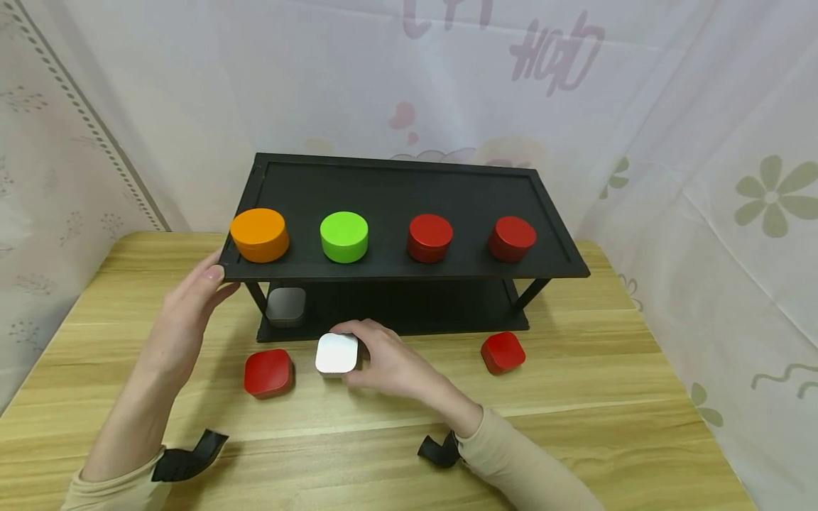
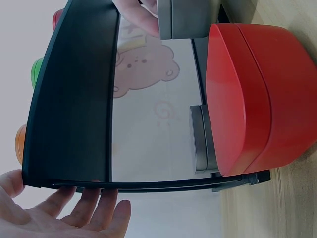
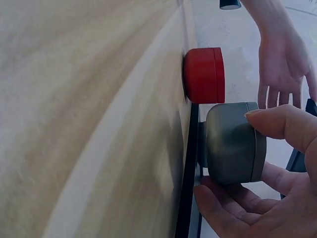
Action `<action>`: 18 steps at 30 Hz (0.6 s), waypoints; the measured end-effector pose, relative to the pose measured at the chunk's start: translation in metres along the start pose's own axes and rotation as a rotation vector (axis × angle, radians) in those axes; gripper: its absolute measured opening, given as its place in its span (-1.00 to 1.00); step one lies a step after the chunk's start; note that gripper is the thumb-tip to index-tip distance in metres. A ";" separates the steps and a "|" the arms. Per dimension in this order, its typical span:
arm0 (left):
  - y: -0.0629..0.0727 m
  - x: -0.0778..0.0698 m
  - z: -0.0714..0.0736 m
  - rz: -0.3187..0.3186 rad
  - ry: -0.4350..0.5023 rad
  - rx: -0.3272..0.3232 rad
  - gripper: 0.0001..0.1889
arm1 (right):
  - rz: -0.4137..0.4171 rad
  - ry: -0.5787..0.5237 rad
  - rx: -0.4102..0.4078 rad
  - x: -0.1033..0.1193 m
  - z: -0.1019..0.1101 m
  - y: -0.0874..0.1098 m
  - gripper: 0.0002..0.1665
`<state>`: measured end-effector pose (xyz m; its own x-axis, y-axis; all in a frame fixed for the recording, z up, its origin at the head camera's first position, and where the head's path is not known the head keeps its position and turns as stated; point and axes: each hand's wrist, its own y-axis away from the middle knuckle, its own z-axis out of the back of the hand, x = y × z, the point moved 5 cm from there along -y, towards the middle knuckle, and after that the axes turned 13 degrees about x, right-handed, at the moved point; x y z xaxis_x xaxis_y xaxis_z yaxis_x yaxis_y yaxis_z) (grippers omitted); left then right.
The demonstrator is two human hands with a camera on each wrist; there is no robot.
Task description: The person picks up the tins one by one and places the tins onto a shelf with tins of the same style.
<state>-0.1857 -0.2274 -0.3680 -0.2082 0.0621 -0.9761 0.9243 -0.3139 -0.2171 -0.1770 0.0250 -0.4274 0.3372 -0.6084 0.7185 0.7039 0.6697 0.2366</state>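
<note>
My right hand [image 1: 390, 360] grips a square grey tin [image 3: 233, 144] by its sides; the lid looks white with glare in the head view. In the right wrist view this tin is off the table, in front of a black two-tier shelf [image 1: 396, 191]. My left hand [image 1: 192, 305] holds the shelf's upper tier at its front left corner, thumb on the edge and fingers beneath. Another square grey tin [image 1: 286, 306] sits at the left end of the lower tier. On the table, a red square tin [image 1: 268, 373] lies left of the gripped tin.
Along the upper tier stand an orange round tin [image 1: 259, 235], a green round tin [image 1: 344, 237] and two red ones [image 1: 430, 238]. A second red square tin [image 1: 503, 353] lies on the wooden table [image 1: 575, 426] at right. A pale printed curtain [image 1: 358, 78] hangs behind.
</note>
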 end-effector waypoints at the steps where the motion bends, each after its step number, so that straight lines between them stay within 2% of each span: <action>1: 0.000 0.000 0.000 0.001 -0.001 -0.001 -0.52 | 0.001 -0.003 -0.001 0.000 0.001 0.000 -0.25; 18: 0.000 0.000 0.001 0.000 0.012 -0.006 -0.53 | 0.001 0.008 -0.015 -0.004 0.013 -0.005 -0.29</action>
<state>-0.1858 -0.2282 -0.3683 -0.2047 0.0735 -0.9761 0.9263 -0.3077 -0.2174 -0.1904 0.0297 -0.4230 0.3429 -0.6113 0.7133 0.7129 0.6638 0.2262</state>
